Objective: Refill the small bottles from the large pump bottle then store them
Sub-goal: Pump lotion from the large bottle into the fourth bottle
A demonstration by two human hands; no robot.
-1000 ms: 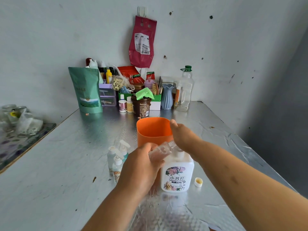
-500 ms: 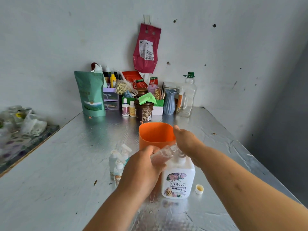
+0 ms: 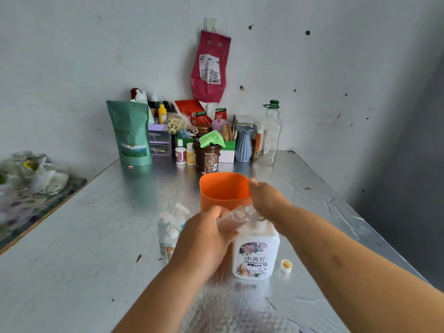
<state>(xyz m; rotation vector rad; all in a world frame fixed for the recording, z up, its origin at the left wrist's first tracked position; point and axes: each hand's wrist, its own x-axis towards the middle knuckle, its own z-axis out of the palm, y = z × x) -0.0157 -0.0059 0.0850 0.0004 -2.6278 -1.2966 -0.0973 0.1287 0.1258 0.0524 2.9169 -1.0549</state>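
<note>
our left hand (image 3: 204,239) gripped the small bottle (image 3: 234,217) at frame centre, its neck tilted up-right to the pump bottle (image 3: 255,248) under our right hand (image 3: 268,200), its fingers hidden.

Clear small bottle (image 3: 234,218) tilted, neck at top of upright white pump bottle (image 3: 255,251); three small bottles (image 3: 170,228) standing just left.

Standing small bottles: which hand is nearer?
Left. Left hand, holding a clear bottle, is just beside the small bottles; right hand is farther right, atop the pump bottle.
</note>
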